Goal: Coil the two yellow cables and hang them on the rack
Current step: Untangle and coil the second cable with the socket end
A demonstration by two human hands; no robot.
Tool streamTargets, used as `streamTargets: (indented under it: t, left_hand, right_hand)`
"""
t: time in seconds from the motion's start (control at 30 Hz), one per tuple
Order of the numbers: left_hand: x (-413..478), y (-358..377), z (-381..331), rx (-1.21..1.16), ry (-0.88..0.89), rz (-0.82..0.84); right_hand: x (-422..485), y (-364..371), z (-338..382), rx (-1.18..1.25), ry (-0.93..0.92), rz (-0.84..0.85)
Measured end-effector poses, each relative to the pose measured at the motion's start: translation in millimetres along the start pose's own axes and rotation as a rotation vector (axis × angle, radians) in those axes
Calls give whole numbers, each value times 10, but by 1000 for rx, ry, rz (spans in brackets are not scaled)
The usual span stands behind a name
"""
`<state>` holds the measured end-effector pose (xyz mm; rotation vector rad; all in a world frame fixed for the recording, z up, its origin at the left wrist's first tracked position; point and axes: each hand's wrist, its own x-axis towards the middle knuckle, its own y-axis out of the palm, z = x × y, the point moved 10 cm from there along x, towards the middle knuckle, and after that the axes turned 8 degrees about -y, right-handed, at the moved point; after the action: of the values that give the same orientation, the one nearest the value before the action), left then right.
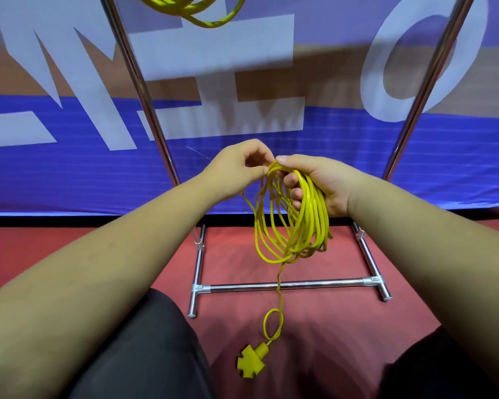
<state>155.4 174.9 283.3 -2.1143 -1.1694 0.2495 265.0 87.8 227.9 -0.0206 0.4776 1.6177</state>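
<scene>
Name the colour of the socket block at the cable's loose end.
The socket block is yellow, matching its cable; head view.

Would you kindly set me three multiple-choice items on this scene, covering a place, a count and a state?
1. Where does the socket end lie? A on the floor; B on a lap; C on a shelf.
2. How many yellow cables show? A one; B two; C four.
3. The right hand is: A open; B curled, empty; C gripping the coil.
Answers: 1 A, it rests on the red surface below the coil; 2 B, one is held and the hanging cable shows at the top edge; 3 C, its fingers curl round the loops.
</scene>
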Motion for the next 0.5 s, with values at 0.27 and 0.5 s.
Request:
streamTargets:
  t: [0.27, 0.5]
  left_hand:
    - [-38, 136, 373, 131, -145, 165]
    - [-149, 448, 244, -116, -113, 441]
  right_hand:
    - [-66, 75, -15, -46, 66, 102]
    - [-175, 172, -17, -129, 120, 238]
